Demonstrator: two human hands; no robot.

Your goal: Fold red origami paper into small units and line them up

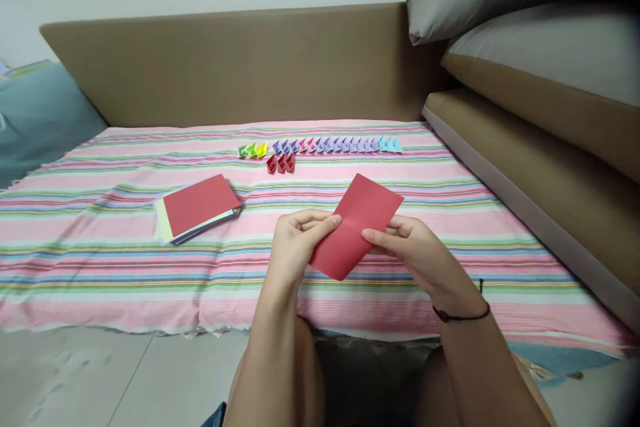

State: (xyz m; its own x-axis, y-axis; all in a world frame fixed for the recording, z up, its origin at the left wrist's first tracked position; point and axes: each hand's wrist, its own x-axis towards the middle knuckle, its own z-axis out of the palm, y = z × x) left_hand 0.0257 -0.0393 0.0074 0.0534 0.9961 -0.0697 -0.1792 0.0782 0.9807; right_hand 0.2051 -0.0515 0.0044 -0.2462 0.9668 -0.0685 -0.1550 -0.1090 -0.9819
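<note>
Red paper sheet (357, 230) held in air above near edge of striped cloth (100, 227), tilted, far corner pointing right. Left hand (295, 243) pinches sheet's left edge, thumb on top face at mid-crease, fingers behind. Right hand (417, 250) pinches right edge, thumb on top, fingers curled under. Black cord (463, 315) on right wrist. Paper stack (197, 208), red sheet uppermost, lies left, well apart. Row of folded paper boats (320, 145) far; three red boats (281, 163) just nearer.

Left hand (295, 243), right hand (417, 250) close together, fingers pinched.
</note>
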